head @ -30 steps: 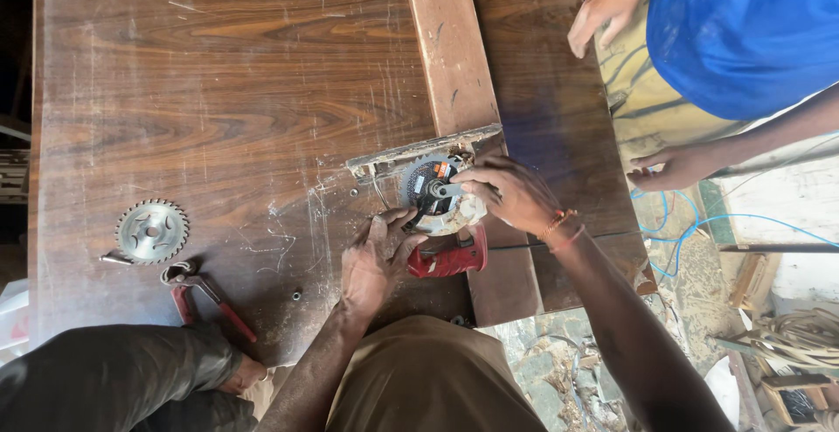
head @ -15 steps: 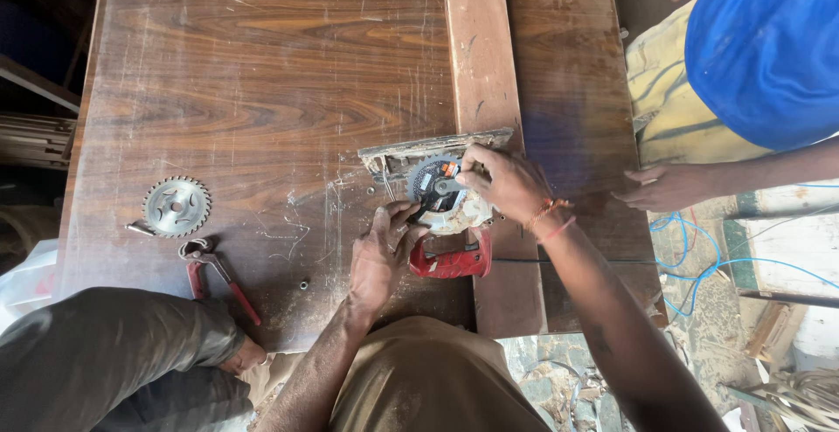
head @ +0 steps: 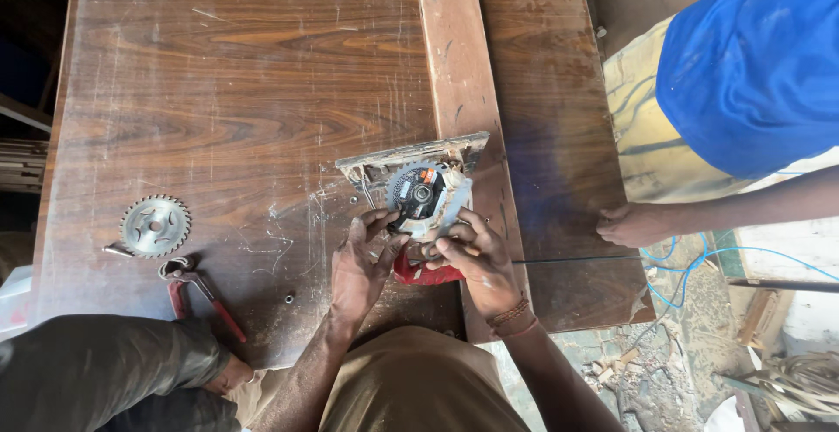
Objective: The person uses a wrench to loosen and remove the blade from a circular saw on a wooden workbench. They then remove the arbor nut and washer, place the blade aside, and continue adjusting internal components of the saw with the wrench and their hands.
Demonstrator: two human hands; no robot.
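1. Nearest the wearer: left hand (head: 360,262) and right hand (head: 476,262), both at the saw (head: 426,214), which lies on its side on the table (head: 236,91), base plate away from the wearer. Left fingers curled against the blade guard's left edge; right fingers pinched close at the guard's lower rim, whether on a small part cannot be told.
2. Mounted disc (head: 418,194) at the saw's middle, face up.
3. Step in hand, by judgement: fitting work at the arbor. Best done with the left hand bracing the body and the disc kept flat while tightening.
4. Left of the saw: one pliers (head: 197,292), red-handled; one toothed blade (head: 155,225) beyond it; one small nut (head: 288,297) between pliers and saw.
5. Right of the saw: one bystander's hand (head: 634,224) resting on the table edge.
6. Beyond the saw: one plank (head: 454,56) running away up the table.
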